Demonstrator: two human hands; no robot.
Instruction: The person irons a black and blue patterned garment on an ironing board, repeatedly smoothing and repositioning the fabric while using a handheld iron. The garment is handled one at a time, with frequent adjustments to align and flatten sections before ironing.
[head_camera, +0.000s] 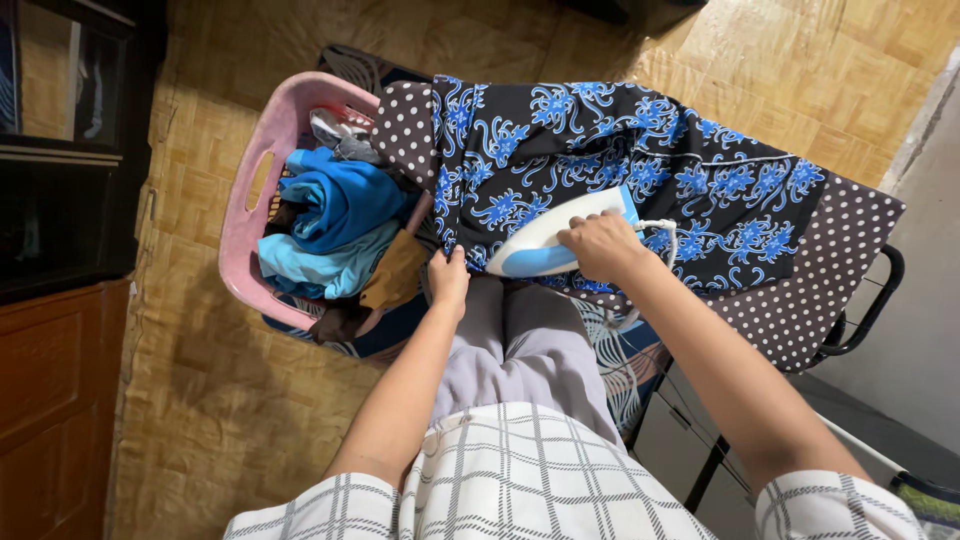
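**Iron on patterned cloth, basket alongside**

Right hand (602, 245): grip closed around the handle of a white and blue iron (545, 250). Iron sits soleplate-down on a black garment with blue floral print (600, 150), nose pointing toward the person's left. White cord (660, 228) loops out from behind the hand, near the heel of the iron.

Left hand (448, 277): fingers curled down onto the near edge of the same garment, just beside the iron's nose. Grip pinches or presses the cloth; cannot tell which, as the fingertips are tucked under.

Garment is spread across an ironing board with a dark polka-dot cover (820, 270); dotted cover shows at both ends, and the board's black metal frame (870, 310) sticks out at the far right end.

Pink laundry basket (250, 200) stands on the floor, touching the left end of the board. Inside: bright blue cloth (340, 200) on top, lighter blue cloth (310, 270) beneath, a brown piece (395, 270) at the rim nearest the left hand, and something grey toward the far side.

Person wears grey trousers (520, 340) and a white checked top (520, 470). Floor is a woven tan mat (220, 400). Dark wooden cabinet (50, 380) along the left edge.
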